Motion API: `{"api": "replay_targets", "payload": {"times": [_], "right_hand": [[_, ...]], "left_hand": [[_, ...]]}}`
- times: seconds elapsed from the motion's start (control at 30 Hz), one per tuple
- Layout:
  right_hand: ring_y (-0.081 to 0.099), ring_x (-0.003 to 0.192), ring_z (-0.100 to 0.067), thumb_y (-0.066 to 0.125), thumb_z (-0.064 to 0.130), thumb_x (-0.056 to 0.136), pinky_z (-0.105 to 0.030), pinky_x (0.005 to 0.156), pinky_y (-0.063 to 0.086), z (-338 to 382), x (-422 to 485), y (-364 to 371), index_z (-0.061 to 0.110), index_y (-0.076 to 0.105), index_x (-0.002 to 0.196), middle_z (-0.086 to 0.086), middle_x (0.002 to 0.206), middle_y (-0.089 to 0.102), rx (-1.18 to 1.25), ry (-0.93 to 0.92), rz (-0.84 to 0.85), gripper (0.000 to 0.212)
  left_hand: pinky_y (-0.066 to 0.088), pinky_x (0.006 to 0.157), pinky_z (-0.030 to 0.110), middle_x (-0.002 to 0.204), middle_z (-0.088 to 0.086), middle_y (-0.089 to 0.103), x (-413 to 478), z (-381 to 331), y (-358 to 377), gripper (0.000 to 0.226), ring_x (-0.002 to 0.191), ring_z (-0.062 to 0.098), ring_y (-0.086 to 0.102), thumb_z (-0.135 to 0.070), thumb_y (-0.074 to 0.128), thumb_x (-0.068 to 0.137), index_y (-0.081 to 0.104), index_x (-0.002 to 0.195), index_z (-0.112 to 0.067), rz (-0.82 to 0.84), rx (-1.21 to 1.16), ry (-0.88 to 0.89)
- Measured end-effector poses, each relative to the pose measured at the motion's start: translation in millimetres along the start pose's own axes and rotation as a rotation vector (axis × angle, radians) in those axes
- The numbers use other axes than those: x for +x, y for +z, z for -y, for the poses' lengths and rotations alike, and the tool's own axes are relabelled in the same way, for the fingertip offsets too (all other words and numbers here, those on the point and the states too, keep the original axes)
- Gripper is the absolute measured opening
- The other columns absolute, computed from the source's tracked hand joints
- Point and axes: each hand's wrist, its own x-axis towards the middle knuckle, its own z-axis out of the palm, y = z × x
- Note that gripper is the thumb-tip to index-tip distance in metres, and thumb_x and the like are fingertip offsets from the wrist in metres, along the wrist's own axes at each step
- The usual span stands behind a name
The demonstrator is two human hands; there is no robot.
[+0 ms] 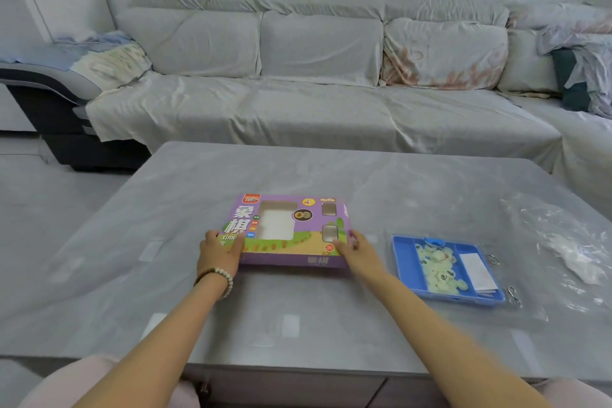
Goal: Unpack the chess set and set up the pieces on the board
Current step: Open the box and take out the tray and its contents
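Observation:
A flat purple chess-set box point(291, 232) with cut-out windows lies in the middle of the grey table point(165, 209). My left hand point(217, 253) grips its near-left corner, thumb on top. My right hand point(356, 250) holds the near-right corner. To the right sits a blue plastic tray point(407, 267) holding several pale round chess pieces point(437, 267) and a folded white paper point(477, 270). No board is in view.
Crumpled clear plastic wrap point(569, 252) lies at the table's right side, and two small metal hooks point(513, 295) rest by the tray. A grey covered sofa point(298, 93) stands behind the table. My knees are under the near edge.

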Motion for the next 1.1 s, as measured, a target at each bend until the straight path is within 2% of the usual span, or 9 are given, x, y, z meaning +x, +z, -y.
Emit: {"api": "replay_targets", "payload": {"times": [0.07, 0.2, 0.37, 0.5, 0.6, 0.7, 0.87, 0.97, 1.1], "right_hand": [[0.061, 0.099, -0.017, 0.058, 0.022, 0.091, -0.037, 0.090, 0.051, 5, 2, -9, 0.015, 0.048, 0.122, 0.002, 0.106, 0.061, 0.218, 0.023, -0.019, 0.033], [0.061, 0.087, -0.012, 0.056, 0.025, 0.093, -0.026, 0.067, 0.057, 18, 11, -47, 0.018, 0.050, 0.128, -0.007, 0.116, 0.061, 0.348, 0.024, -0.010, 0.036], [0.057, 0.078, -0.010, 0.047, 0.028, 0.097, -0.024, 0.072, 0.051, 29, 35, -102, 0.011, 0.052, 0.123, -0.002, 0.097, 0.061, 0.261, 0.036, -0.062, 0.032], [0.050, 0.091, -0.018, 0.039, 0.027, 0.100, -0.010, 0.070, 0.039, 22, 59, -151, 0.014, 0.052, 0.099, 0.000, 0.093, 0.054, -0.040, -0.113, -0.304, 0.018], [0.050, 0.110, -0.026, 0.037, 0.042, 0.096, -0.029, 0.091, 0.039, -2, 84, -186, 0.014, 0.056, 0.117, -0.008, 0.117, 0.057, -0.370, -0.216, -0.445, 0.041], [0.033, 0.133, -0.028, 0.034, 0.049, 0.092, -0.044, 0.110, 0.026, -30, 101, -208, 0.016, 0.043, 0.137, -0.008, 0.145, 0.038, -0.554, -0.112, -0.419, 0.056], [0.002, 0.145, -0.030, 0.020, 0.054, 0.096, -0.050, 0.117, 0.004, -76, 121, -216, 0.031, 0.023, 0.147, -0.006, 0.158, 0.008, -0.796, 0.008, -0.011, 0.056], [-0.013, 0.144, -0.030, 0.016, 0.052, 0.098, -0.050, 0.114, -0.005, -78, 134, -222, 0.042, 0.010, 0.147, 0.002, 0.158, -0.009, -0.872, 0.088, 0.023, 0.050], [-0.008, 0.145, -0.029, 0.017, 0.053, 0.097, -0.052, 0.114, -0.004, -75, 171, -249, 0.044, 0.013, 0.146, 0.004, 0.159, -0.005, -0.866, 0.125, -0.018, 0.049]], "left_hand": [[0.051, 0.073, 0.039, 0.117, 0.017, 0.057, -2, -7, -1, 0.042, 0.091, 0.032, 0.059, -0.032, 0.063, 0.085, 0.045, 0.116, -0.008, 0.020, -0.206, 0.025], [0.055, 0.046, 0.025, 0.114, 0.013, 0.058, -4, -33, 12, 0.042, 0.074, 0.018, 0.061, -0.021, 0.061, 0.088, 0.044, 0.125, -0.012, 0.172, -0.652, -0.080], [0.055, 0.047, 0.023, 0.107, 0.011, 0.058, -5, -84, 54, 0.037, 0.073, 0.016, 0.061, -0.017, 0.045, 0.097, 0.040, 0.133, -0.011, 0.333, -0.833, -0.115], [0.057, 0.056, 0.025, 0.110, 0.007, 0.058, -10, -134, 101, 0.035, 0.079, 0.014, 0.062, -0.020, 0.037, 0.099, 0.036, 0.134, -0.017, 0.406, -0.822, -0.062], [0.051, 0.083, 0.034, 0.129, 0.005, 0.054, -17, -169, 143, 0.037, 0.100, 0.019, 0.060, -0.034, 0.027, 0.101, 0.035, 0.134, -0.021, 0.568, -0.651, 0.037], [0.019, 0.112, 0.035, 0.154, 0.000, 0.018, -21, -183, 183, 0.056, 0.139, 0.020, 0.024, -0.044, 0.014, 0.099, 0.012, 0.148, -0.018, 0.662, -0.268, 0.138], [0.013, 0.108, 0.020, 0.152, -0.008, 0.019, -29, -194, 235, 0.052, 0.138, 0.009, 0.021, -0.041, 0.012, 0.099, 0.018, 0.147, -0.021, 0.740, -0.105, 0.375], [0.017, 0.103, 0.017, 0.139, -0.017, 0.029, -29, -198, 254, 0.052, 0.128, 0.003, 0.028, -0.043, 0.009, 0.099, 0.025, 0.145, -0.023, 0.772, -0.064, 0.454], [0.003, 0.116, 0.033, 0.154, -0.006, 0.018, -6, -187, 278, 0.052, 0.143, 0.016, 0.011, -0.043, 0.009, 0.099, 0.019, 0.147, -0.025, 0.669, 0.242, 0.485]]}}
